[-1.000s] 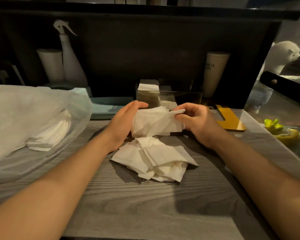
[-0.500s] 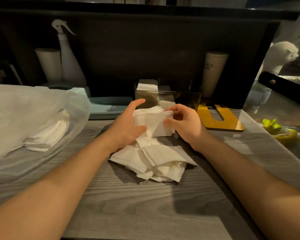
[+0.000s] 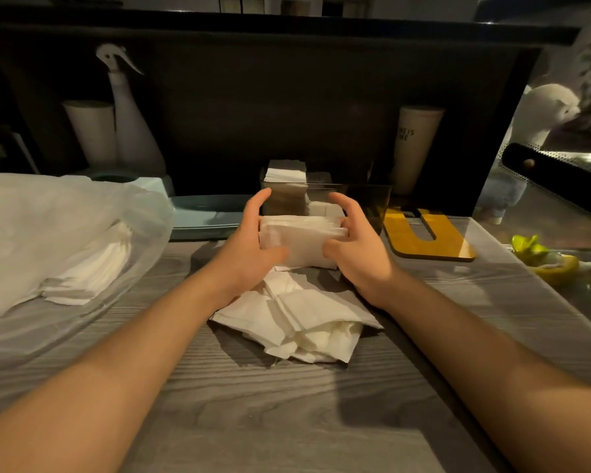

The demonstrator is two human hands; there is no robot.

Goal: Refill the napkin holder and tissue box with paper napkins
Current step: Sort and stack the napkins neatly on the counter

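A squared stack of white napkins (image 3: pixel 301 238) is held between my two hands just in front of the clear tinted tissue box (image 3: pixel 372 203). My left hand (image 3: pixel 249 244) grips the stack's left end, thumb across its front. My right hand (image 3: pixel 359 247) grips the right end the same way. Inside the box's left part stands a small pile of napkins (image 3: pixel 285 172). A loose heap of folded napkins (image 3: pixel 301 319) lies on the grey wooden table (image 3: pixel 253 404) under my wrists.
A clear plastic bag (image 3: pixel 48 233) with more napkins lies at the left. A yellow slotted lid (image 3: pixel 427 238) lies right of the box. A spray bottle (image 3: pixel 130 124), a paper roll (image 3: pixel 93 131) and a tall cup (image 3: pixel 413 145) stand at the back. Green-yellow scraps (image 3: pixel 546 257) lie at the right.
The loose bundle I held has been squeezed into a compact stack. Both hands closed in on its ends and moved it slightly forward toward the box.
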